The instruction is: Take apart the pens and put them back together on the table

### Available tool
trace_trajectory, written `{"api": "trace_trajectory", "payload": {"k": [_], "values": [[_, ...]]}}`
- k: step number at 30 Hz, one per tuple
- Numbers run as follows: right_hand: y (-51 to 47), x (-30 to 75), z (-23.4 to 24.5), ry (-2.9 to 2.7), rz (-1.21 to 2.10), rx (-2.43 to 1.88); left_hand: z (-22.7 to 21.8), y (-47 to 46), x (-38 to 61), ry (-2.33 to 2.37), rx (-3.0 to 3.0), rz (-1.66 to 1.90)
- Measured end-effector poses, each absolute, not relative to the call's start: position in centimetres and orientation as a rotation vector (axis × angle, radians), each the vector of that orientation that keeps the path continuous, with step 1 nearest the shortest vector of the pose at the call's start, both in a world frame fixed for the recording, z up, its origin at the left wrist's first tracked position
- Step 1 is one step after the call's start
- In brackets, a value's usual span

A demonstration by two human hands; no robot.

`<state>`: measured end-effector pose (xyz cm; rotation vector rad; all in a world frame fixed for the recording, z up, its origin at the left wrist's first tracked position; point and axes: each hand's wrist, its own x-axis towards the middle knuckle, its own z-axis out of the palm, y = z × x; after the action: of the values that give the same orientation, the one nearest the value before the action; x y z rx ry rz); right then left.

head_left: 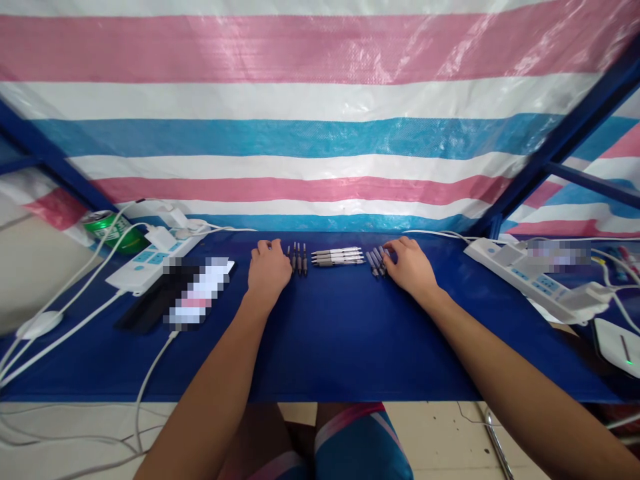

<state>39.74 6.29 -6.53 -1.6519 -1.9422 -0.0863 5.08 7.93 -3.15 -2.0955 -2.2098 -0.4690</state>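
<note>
So, from my end: the left hand (267, 273) rests with its grip loose, just beside slim metal pen parts (299, 259). The right hand (410, 267) lies over grey pen barrels (377, 261) — pinching, perhaps, I can't quite tell — with white pens (337, 257) lined up between, mid-frame on the blue worktop (320, 347).

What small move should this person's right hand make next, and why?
Probably a gentle pinch: the right hand could close its fingers on the grey pen parts. They lie bunched right at its fingertips, while the white pens lie apart from them, so little reach seems needed.
</note>
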Motion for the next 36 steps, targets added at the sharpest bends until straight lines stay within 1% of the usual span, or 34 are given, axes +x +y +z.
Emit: {"api": "trace_trajectory", "payload": {"k": [5, 10, 13, 16, 20, 23, 28, 31, 36], "values": [[6.5, 40.1, -6.8, -1.928, -0.015, -1.729, -3.1, 8.4, 4.0, -2.299, -2.112, -0.469], [7.0, 40.5, -7.0, -1.908, 0.067, -1.757, -2.9, 9.1, 3.5, -2.254, -2.147, -0.592], [7.3, 40.8, -7.0, -1.885, 0.14, -1.762, -2.3, 9.1, 4.0, -2.136, -2.193, -0.775], [7.3, 41.0, -6.8, -1.874, 0.212, -1.781, -1.7, 8.7, 5.1, -1.909, -2.329, -1.063], [6.8, 40.8, -6.2, -1.902, 0.131, -1.832, -1.3, 7.7, 7.1, -1.647, -2.548, -1.366], [6.6, 40.4, -5.9, -1.947, 0.061, -1.835, -1.6, 7.1, 8.3, -1.545, -2.685, -1.411], [6.4, 40.1, -5.6, -1.935, 0.136, -1.773, -2.4, 6.8, 9.5, -1.502, -2.84, -1.354], [5.9, 39.8, -4.8, -1.897, 0.165, -1.625, -2.8, 6.7, 9.9, -1.513, -2.88, -1.387], [4.6, 38.4, -3.3, -1.977, 0.281, -1.16, -2.9, 6.4, 10.4, -1.447, -2.973, -1.354]]}}
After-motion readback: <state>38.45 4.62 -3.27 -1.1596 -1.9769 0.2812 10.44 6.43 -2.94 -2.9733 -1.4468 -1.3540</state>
